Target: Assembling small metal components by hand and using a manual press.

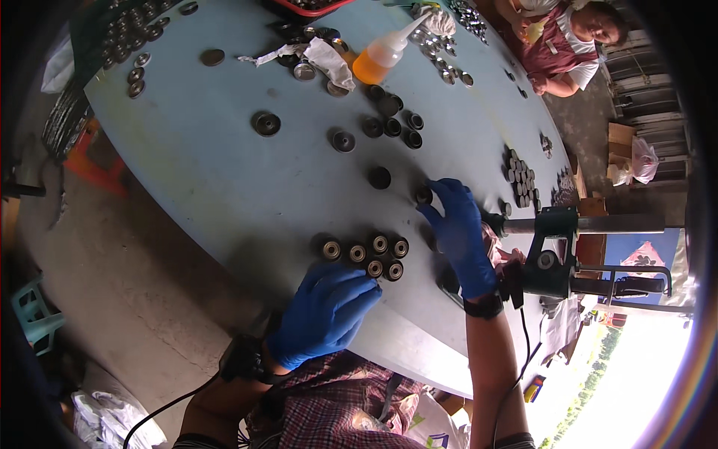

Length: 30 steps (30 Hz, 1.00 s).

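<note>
My right hand [458, 232], in a blue glove, pinches a small dark round metal part [424, 195] between thumb and forefinger at the table surface. My left hand [326, 310], also gloved in blue, lies low over the near edge with its fingers stretched out and nothing seen in them. Its fingertips are beside a cluster of several round metal parts [357, 253] with ringed centres, facing up. A plain dark disc [379, 177] lies left of my right hand. Farther back sit a flanged dark disc [343, 141] and several dark cup-like parts [393, 126].
A squeeze bottle [381, 56] of orange liquid stands at the back beside a crumpled white cloth [329, 61]. A green hand press [550, 258] stands at the right, near stacked round parts [522, 178]. Another person [562, 45] works at the far right of the table [202, 150].
</note>
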Available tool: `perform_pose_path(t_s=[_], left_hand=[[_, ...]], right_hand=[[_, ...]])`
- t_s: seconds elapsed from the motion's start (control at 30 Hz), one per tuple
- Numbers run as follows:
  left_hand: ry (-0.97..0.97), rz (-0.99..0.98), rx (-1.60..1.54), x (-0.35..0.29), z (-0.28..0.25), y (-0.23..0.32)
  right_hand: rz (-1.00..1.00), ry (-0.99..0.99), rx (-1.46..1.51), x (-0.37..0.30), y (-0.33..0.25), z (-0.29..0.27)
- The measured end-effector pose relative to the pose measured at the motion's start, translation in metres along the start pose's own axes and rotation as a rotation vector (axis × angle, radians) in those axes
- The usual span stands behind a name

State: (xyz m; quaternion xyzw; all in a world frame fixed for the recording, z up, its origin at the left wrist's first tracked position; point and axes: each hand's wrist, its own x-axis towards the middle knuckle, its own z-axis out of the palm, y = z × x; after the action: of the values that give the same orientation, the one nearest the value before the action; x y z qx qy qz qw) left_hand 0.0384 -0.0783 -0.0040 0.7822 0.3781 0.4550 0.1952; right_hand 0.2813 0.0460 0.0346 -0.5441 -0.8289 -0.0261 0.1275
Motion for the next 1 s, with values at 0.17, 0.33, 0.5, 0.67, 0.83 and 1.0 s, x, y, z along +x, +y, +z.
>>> perform_pose_path(t_s=[0.17, 0.33, 0.5, 0.67, 0.83, 1.0], left_hand=[[0.051, -0.036, -0.010, 0.001, 0.002, 0.001], [0.047, -0.040, -0.003, 0.001, 0.001, 0.003], [0.052, -0.041, -0.032, 0.003, 0.000, 0.002], [0.026, -0.003, 0.000, -0.001, -0.001, 0.000], [0.073, -0.031, -0.025, 0.001, 0.000, 0.002], [0.106, 0.000, -0.080, -0.002, -0.010, -0.003]], right_hand=[[0.259, -0.246, 0.330, 0.010, 0.008, -0.003], [0.135, -0.255, 0.265, 0.005, 0.010, 0.000], [0.164, -0.156, 0.269, -0.005, -0.014, 0.003], [0.145, -0.178, 0.196, -0.006, -0.023, 0.000], [0.319, -0.306, 0.546, -0.033, -0.041, -0.025], [0.229, -0.179, 0.339, -0.047, -0.060, -0.021]])
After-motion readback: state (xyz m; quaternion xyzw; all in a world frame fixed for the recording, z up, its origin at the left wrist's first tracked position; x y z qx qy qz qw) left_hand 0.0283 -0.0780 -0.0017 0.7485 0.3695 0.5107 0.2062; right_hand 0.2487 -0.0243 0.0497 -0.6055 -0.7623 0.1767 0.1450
